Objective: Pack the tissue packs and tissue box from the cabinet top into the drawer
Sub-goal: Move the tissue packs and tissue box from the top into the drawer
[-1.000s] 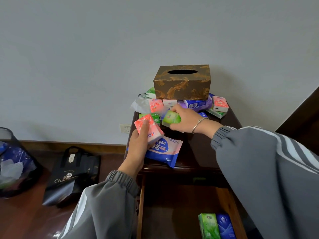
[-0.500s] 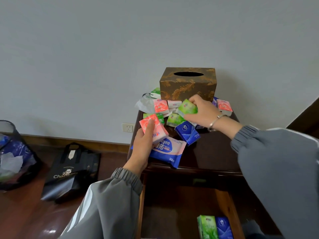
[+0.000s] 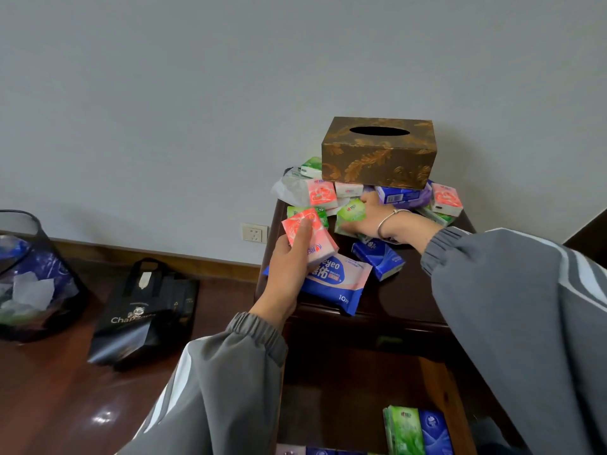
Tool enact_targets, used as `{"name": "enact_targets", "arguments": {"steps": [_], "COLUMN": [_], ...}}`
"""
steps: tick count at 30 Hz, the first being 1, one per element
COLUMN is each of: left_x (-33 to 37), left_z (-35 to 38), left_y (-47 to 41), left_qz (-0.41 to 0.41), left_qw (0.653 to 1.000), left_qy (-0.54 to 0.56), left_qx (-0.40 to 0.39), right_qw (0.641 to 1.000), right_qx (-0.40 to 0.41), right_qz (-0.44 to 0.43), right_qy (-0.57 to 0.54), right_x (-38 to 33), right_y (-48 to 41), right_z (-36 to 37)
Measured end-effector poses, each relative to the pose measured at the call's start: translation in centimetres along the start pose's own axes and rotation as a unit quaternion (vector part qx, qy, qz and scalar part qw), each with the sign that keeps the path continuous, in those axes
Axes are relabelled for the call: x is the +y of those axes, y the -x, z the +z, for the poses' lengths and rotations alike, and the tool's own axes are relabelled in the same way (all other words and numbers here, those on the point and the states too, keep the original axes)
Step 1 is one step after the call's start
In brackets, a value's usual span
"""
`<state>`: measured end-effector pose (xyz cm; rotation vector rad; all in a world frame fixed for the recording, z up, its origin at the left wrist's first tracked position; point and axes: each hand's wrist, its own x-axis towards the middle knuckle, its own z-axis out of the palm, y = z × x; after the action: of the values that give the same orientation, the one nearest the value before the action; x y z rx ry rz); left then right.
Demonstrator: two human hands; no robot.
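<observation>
The brown, leaf-patterned tissue box (image 3: 377,162) sits upright at the back of the cabinet top (image 3: 410,298), atop a heap (image 3: 404,195) of pink, green, blue and purple packs. The left hand (image 3: 289,274) grips a pink pack (image 3: 308,238) over a large blue wipes pack (image 3: 335,284). The right hand (image 3: 371,218) holds a green pack (image 3: 351,213). A blue pack (image 3: 377,261) lies just beside. In the open drawer (image 3: 328,415) a green-and-blue pair (image 3: 417,431) lies side by side.
</observation>
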<state>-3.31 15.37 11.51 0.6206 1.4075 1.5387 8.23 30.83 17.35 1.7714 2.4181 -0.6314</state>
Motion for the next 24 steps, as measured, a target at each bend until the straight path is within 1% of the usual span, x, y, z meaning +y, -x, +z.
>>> {"name": "enact_targets", "arguments": {"steps": [4,6,8,10,13,17,21,22,24], "left_x": [0.1,0.2,0.2,0.2,0.1,0.1,0.2,0.2,0.1], "left_z": [0.0,0.1,0.1,0.2,0.1,0.2,0.1,0.1,0.1], "left_y": [-0.1,0.0,0.1,0.1,0.1,0.1,0.1,0.1,0.2], "left_qz": [-0.003,0.0,0.001,0.002,0.003,0.001,-0.002,-0.003,-0.003], "left_qw": [1.0,1.0,1.0,1.0,1.0,1.0,1.0,1.0,1.0], "left_qy": [-0.008,-0.013,-0.011,-0.011,-0.01,-0.01,-0.004,-0.003,-0.002], "left_qx": [0.008,0.006,0.004,0.004,0.009,0.006,0.008,0.006,0.004], "right_qw": [0.999,0.996,0.987,0.985,0.993,1.0,0.995,0.994,0.995], "right_qx": [-0.003,-0.017,-0.049,-0.046,-0.021,-0.002,0.021,0.022,0.027], "right_qz": [0.026,0.025,0.021,0.005,0.002,-0.003,-0.016,-0.021,-0.045], "right_qy": [-0.019,-0.082,-0.153,-0.166,-0.119,-0.017,0.096,0.104,0.081], "right_x": [0.2,0.3,0.4,0.5,0.3,0.3,-0.1,-0.2,-0.3], "right_y": [0.2,0.4,0.4,0.4,0.2,0.1,0.6,0.6,0.7], "right_z": [0.6,0.4,0.1,0.1,0.1,-0.3,-0.4,-0.3,0.0]}}
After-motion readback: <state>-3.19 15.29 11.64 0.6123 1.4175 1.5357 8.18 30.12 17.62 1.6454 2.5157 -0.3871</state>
